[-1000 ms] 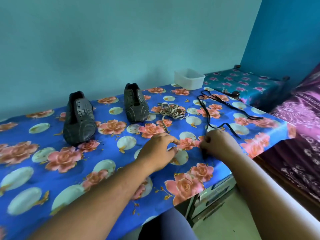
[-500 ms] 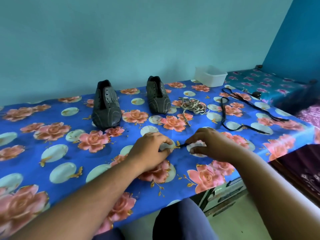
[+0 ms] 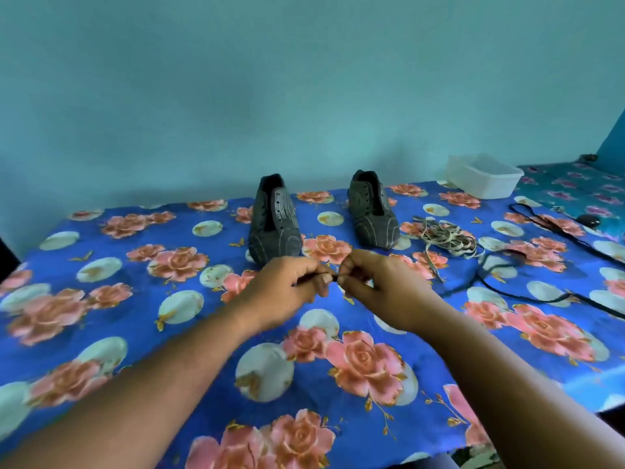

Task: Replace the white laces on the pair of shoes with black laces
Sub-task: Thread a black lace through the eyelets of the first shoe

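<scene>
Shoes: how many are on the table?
2. One shoe stands left of centre near the wall; the other shoe stands to its right, beside the white laces. None seems hidden.

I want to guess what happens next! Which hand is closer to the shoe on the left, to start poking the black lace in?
Probably the left hand. It pinches the black lace end right in front of the left shoe; the right hand sits nearer the right shoe.

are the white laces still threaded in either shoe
No: both shoes, the left one and the right one, show bare eyelets, and the white laces lie in a loose heap on the tablecloth beside the right one.
</scene>
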A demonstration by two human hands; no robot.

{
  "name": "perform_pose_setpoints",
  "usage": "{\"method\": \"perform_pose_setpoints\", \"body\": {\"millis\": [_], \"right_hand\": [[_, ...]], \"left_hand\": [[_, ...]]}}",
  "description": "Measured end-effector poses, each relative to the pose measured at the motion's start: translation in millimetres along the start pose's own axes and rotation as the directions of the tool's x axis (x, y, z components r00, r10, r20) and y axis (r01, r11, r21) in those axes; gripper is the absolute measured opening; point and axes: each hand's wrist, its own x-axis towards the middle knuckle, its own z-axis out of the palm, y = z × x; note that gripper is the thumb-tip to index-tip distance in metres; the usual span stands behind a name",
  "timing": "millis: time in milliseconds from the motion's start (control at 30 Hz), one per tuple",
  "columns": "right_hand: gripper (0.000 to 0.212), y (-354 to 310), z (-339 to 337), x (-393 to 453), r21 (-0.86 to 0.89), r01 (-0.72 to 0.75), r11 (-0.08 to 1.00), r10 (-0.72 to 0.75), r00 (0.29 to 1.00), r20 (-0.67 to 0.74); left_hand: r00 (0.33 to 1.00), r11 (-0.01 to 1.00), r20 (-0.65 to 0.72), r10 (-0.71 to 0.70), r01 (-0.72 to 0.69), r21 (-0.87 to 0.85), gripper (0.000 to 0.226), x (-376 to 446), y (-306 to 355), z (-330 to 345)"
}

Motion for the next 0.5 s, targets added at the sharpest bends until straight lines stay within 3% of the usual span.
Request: {"method": "perform_pose_setpoints", "body": {"millis": [133,233,367,500], "right_hand": [[0.014,-26.5,18.9,49.0,0.104,-0.010,0.995,0.008,1.000,0.024],[0.029,-38.4,37.5,81.2,0.023,-0.005,1.000,0.003,0.995,0.095],[0.029,-50.0,47.5,104.8,-0.012,0.006,1.000,-0.004,0.984,0.179],[0.020,-45.3,55.4,111.4,0.052,0.034,0.998,-0.041,0.988,0.151]], "left_hand": [[0.990,0.989,-0.071,-0.120,0.113,-0.096,0.014,-4.9,-19.8,-39.8],[0.987,0.995,-0.130,-0.098,0.096,-0.024,0.013,-4.8,-38.6,-60.8],[0.967,0.977,-0.183,-0.180,0.154,-0.148,0.013,-10.4,-60.2,-70.7],[0.947,0.940,-0.207,-0.245,0.180,-0.291,0.013,-14.5,-79.2,-72.1]]}}
